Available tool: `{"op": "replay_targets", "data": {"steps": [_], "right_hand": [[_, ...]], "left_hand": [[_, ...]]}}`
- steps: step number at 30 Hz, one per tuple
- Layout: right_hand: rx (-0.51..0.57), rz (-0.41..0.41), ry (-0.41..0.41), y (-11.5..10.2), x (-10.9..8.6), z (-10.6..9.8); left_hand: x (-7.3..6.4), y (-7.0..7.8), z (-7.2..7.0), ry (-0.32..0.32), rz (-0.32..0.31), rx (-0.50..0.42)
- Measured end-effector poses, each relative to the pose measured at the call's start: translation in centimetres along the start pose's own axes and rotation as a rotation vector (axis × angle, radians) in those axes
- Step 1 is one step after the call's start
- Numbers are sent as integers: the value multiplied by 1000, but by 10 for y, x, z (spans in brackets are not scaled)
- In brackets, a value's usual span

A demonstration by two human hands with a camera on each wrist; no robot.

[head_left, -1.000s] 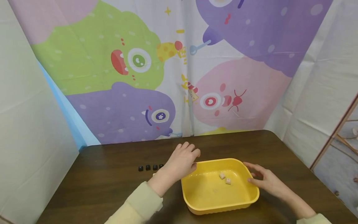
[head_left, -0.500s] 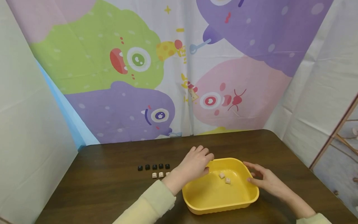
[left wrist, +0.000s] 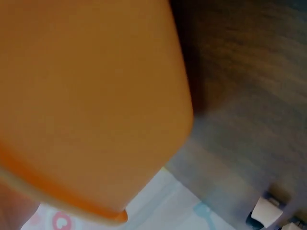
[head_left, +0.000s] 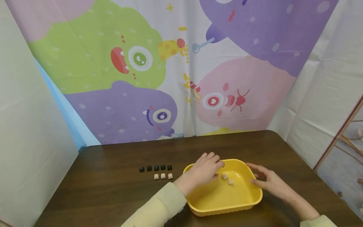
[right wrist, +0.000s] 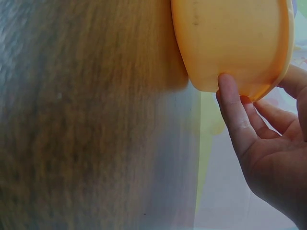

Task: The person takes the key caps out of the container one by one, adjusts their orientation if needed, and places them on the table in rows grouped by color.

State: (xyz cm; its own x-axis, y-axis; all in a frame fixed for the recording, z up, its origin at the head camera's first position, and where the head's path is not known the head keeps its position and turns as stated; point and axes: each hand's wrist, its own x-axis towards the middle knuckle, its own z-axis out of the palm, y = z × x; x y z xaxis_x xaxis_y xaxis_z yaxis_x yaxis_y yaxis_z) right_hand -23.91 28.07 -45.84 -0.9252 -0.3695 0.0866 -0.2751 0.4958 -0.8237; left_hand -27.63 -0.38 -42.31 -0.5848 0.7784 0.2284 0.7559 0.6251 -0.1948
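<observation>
In the head view a yellow plastic basin (head_left: 224, 206) stands on the table, with two cream keycaps (head_left: 231, 182) lying inside. My left hand (head_left: 204, 169) reaches over its left side, fingers loosely bent and close to those keycaps, with nothing visible in its grasp. At the right end, my right hand (head_left: 267, 181) holds the basin's rim, thumb inside. The right wrist view shows its fingers (right wrist: 232, 103) against the outer wall. Left of the basin, a row of several black keycaps (head_left: 156, 168) lies behind three cream keycaps (head_left: 163, 176).
The dark wooden table (head_left: 113, 189) carries everything. Behind it hangs a curtain (head_left: 136, 110) printed with cartoon monsters, and pale cloth panels stand at both sides.
My left hand has moved right, from the basin's left rim to over its inside, uncovering the cream keycaps on the table. My right hand stays on the rim.
</observation>
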Motion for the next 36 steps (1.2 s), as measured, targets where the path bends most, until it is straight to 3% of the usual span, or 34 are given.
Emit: {"op": "replay_targets", "data": {"steps": [6,12,19,36], "right_hand": [[4,-4,-8,-2,1,0],[2,-5,-3,-3,0,0],[17,-16,-1,0,1,1],[-4,-12,3,-2,0,1]], "left_hand": [[2,5,10,-16,56,-5],[5,9,20,-75,78,-44],[3,13,28,-101,65,-74],[1,18,40,-160,48,-23]]}}
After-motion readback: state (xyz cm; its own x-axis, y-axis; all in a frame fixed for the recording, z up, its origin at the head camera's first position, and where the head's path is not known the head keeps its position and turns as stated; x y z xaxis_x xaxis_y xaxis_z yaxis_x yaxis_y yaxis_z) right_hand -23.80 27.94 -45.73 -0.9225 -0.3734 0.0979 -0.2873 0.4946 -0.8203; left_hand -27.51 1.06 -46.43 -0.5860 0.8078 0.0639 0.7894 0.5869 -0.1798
